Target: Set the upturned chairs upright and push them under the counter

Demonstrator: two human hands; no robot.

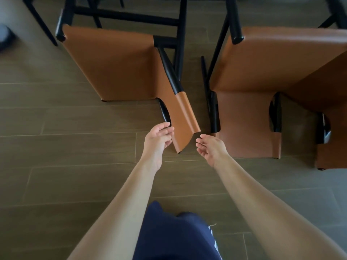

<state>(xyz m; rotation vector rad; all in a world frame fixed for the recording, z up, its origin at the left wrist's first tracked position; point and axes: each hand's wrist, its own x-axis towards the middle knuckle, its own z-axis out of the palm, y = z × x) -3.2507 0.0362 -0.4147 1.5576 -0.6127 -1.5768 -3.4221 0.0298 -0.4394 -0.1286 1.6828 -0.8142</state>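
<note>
The left chair [116, 66] lay on the floor [62, 147] at far left of centre. Its tan leather back panel [185, 119] reached toward the person, with the long axis running from far left to near right. The left hand [158, 141] was at the panel's left edge, fingers loosely curved and spread, clasping nothing. Its fingertips [169, 128] were just beside the black frame tube [166, 115], but whether they touched it or the leather could not be told. The right hand [211, 149] was released, palm up with fingers straight, aimed at the panel's near end and just short of it.

The chair's black legs [129, 17] ran off to the far side and were cut by the top edge, so their ends were hidden. The right chair [272, 72] stood just beside it, tan with a black frame; its right part was out of frame and its pose was hard to read. A dark blue garment [174, 233] filled the near centre. A blurred grey shape [4, 36] at far left could not be made out.
</note>
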